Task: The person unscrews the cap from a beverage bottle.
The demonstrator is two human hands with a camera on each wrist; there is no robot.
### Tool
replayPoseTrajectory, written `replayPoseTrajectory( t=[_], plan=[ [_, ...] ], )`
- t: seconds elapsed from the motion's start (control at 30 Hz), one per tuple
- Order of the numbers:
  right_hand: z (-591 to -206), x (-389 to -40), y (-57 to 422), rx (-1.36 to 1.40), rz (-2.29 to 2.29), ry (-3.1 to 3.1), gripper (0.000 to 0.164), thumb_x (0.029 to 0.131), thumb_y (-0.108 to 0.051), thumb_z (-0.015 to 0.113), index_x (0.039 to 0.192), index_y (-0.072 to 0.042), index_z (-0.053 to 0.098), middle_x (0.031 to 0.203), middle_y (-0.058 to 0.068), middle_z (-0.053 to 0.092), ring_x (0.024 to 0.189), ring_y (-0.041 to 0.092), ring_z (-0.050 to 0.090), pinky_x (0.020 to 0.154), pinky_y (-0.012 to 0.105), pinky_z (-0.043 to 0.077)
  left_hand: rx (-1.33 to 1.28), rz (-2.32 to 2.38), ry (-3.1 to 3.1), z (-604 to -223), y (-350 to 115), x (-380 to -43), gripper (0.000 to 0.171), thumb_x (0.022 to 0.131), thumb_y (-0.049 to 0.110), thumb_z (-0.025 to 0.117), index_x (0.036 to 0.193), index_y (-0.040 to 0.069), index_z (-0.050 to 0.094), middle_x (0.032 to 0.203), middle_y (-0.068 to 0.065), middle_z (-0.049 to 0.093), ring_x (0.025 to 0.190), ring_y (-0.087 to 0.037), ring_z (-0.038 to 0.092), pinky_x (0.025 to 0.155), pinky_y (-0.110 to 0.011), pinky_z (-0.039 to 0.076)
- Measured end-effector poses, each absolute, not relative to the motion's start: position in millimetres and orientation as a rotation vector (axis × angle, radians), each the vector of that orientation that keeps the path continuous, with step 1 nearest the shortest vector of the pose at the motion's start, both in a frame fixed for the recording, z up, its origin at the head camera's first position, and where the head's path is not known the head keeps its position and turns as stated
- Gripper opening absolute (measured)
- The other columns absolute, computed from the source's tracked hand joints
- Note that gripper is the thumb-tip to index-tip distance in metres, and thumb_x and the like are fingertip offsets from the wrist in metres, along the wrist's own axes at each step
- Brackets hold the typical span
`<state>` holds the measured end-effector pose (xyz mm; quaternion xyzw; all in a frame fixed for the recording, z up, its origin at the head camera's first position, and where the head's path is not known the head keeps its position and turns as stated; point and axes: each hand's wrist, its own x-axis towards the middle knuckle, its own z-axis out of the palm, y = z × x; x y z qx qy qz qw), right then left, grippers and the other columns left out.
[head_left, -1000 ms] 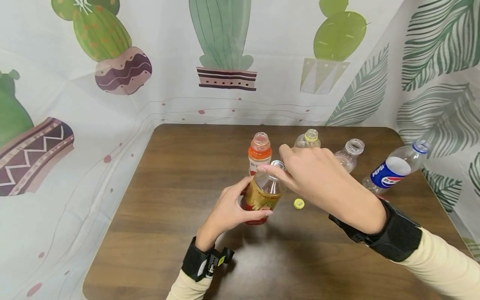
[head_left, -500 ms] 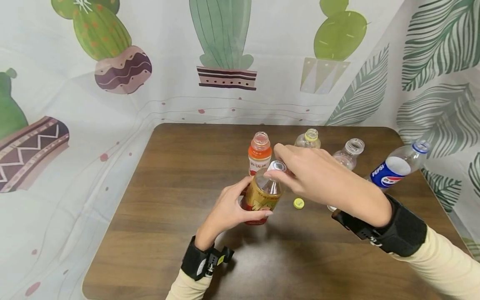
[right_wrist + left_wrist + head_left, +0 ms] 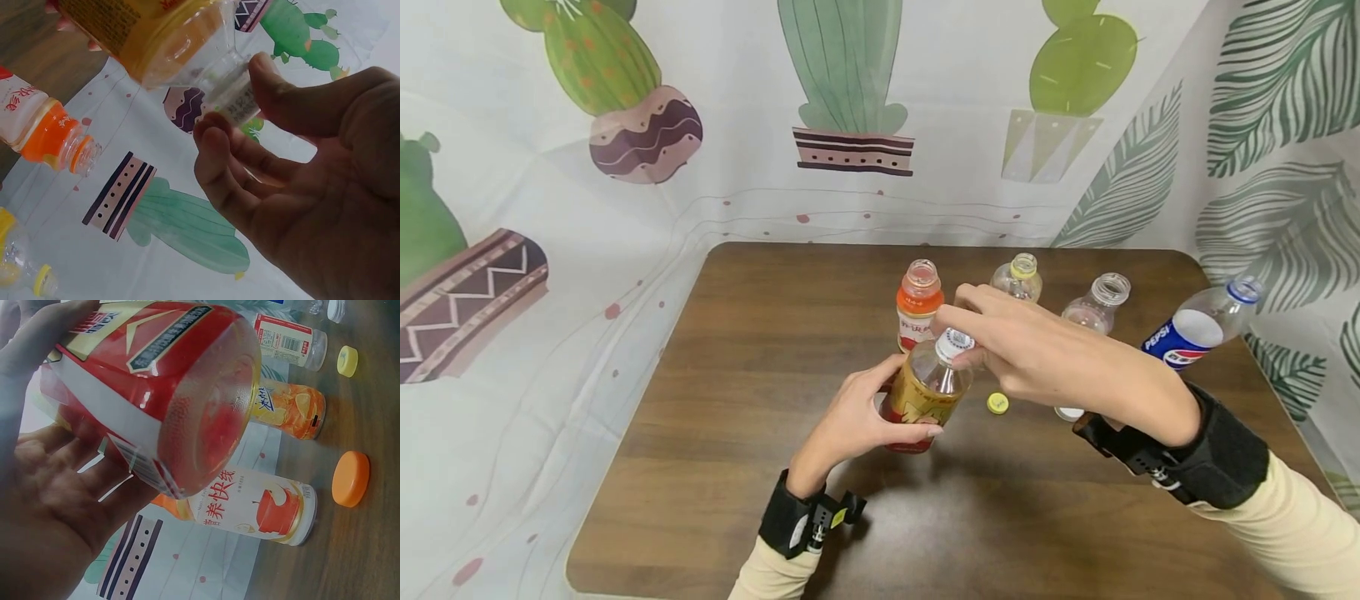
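A clear bottle [image 3: 927,398] with a gold and red label is held above the table, slightly tilted. My left hand [image 3: 853,421] grips its body, thumb on the near side and fingers round the far side. At its neck sits a white cap [image 3: 953,343], pinched between the thumb and fingers of my right hand [image 3: 1026,343]. The right wrist view shows the thumb on one side of the cap [image 3: 237,100] and fingertips on the other. In the left wrist view the bottle's base [image 3: 212,419] hangs free of the tabletop.
Behind the held bottle stands an uncapped orange-necked bottle [image 3: 919,308]. Uncapped clear bottles [image 3: 1017,279] and a Pepsi bottle [image 3: 1195,329] stand to the right. A yellow cap [image 3: 997,403], a white cap [image 3: 1067,413] and an orange cap [image 3: 350,479] lie on the table [image 3: 700,467].
My right hand's fingers have turned about the cap, leaving more of its top showing, and the right wrist has shifted slightly right. The left hand keeps its grip on the bottle.
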<state>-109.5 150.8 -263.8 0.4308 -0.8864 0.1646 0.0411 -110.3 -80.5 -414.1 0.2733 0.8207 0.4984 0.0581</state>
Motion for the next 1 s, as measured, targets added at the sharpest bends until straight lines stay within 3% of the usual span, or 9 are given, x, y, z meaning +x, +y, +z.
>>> replayPoseTrajectory(
  t=[0.07,0.17,0.23,0.3,0.37,0.43,0.53,0.73,1.0],
  plan=[
    [-261,-109,152,1.313,0.502,-2.737,0.031,0.092,-0.020,0.070,0.120,-0.015,0.059,0.098,-0.002,0.053,0.087,0.012,0.049,0.074,0.027,0.048,0.830,1.508,2.490,-414,-80,-110,0.069,0.072,0.040,0.088,0.132,0.031,0.054,0.112,0.012,0.068,0.096,-0.005,0.066,0.083,-0.031,0.056],
    [-254,-106,154,1.203,0.507,-2.834,0.054,0.094,-0.039,0.065,0.141,-0.021,0.047,0.114,-0.004,0.057,0.095,0.010,0.053,0.077,0.028,0.051,0.833,1.513,2.504,-416,-80,-111,0.069,0.072,0.041,0.088,0.131,0.032,0.054,0.110,0.013,0.069,0.096,-0.005,0.066,0.083,-0.030,0.056],
    [-248,-105,152,1.077,0.496,-2.874,0.062,0.095,-0.050,0.059,0.146,-0.021,0.041,0.116,-0.004,0.059,0.095,0.010,0.056,0.076,0.031,0.052,0.829,1.520,2.518,-416,-79,-111,0.068,0.072,0.042,0.088,0.131,0.033,0.054,0.110,0.013,0.068,0.096,-0.005,0.066,0.083,-0.030,0.055],
    [-242,-103,150,0.960,0.464,-2.877,0.058,0.096,-0.053,0.057,0.139,-0.017,0.048,0.105,-0.003,0.063,0.087,0.010,0.059,0.071,0.032,0.052,0.820,1.524,2.533,-416,-79,-112,0.069,0.071,0.043,0.088,0.130,0.033,0.055,0.111,0.014,0.068,0.096,-0.005,0.066,0.083,-0.031,0.055],
    [-239,-101,146,0.880,0.416,-2.854,0.043,0.097,-0.051,0.056,0.114,-0.011,0.060,0.083,-0.003,0.062,0.072,0.011,0.058,0.063,0.032,0.051,0.815,1.530,2.543,-415,-79,-112,0.069,0.071,0.043,0.088,0.130,0.032,0.055,0.113,0.013,0.067,0.097,-0.006,0.065,0.083,-0.033,0.056],
    [-239,-100,142,0.843,0.356,-2.844,0.039,0.097,-0.048,0.058,0.090,-0.010,0.060,0.064,-0.004,0.053,0.056,0.011,0.051,0.053,0.030,0.045,0.807,1.532,2.554,-414,-79,-112,0.070,0.071,0.042,0.089,0.131,0.031,0.055,0.114,0.012,0.067,0.097,-0.007,0.065,0.084,-0.035,0.056],
    [-243,-99,137,0.806,0.292,-2.854,0.043,0.095,-0.048,0.061,0.074,-0.011,0.055,0.057,-0.004,0.047,0.049,0.012,0.045,0.047,0.029,0.040,0.797,1.525,2.577,-413,-79,-112,0.070,0.070,0.041,0.089,0.130,0.031,0.055,0.114,0.012,0.067,0.096,-0.006,0.065,0.083,-0.035,0.057],
    [-258,-99,131,0.796,0.356,-2.876,0.038,0.095,-0.037,0.066,0.072,-0.009,0.053,0.058,-0.002,0.043,0.050,0.014,0.044,0.046,0.029,0.037,0.788,1.461,2.638,-414,-79,-111,0.068,0.070,0.043,0.089,0.128,0.029,0.057,0.110,0.013,0.067,0.092,-0.006,0.064,0.079,-0.029,0.056],
    [-266,-103,140,0.979,0.535,-2.830,0.024,0.095,-0.028,0.068,0.084,-0.010,0.057,0.070,-0.002,0.049,0.060,0.010,0.046,0.055,0.025,0.040,0.778,1.450,2.627,-417,-80,-110,0.067,0.070,0.044,0.089,0.127,0.030,0.057,0.107,0.014,0.068,0.090,-0.004,0.064,0.078,-0.029,0.056]
  ],
)
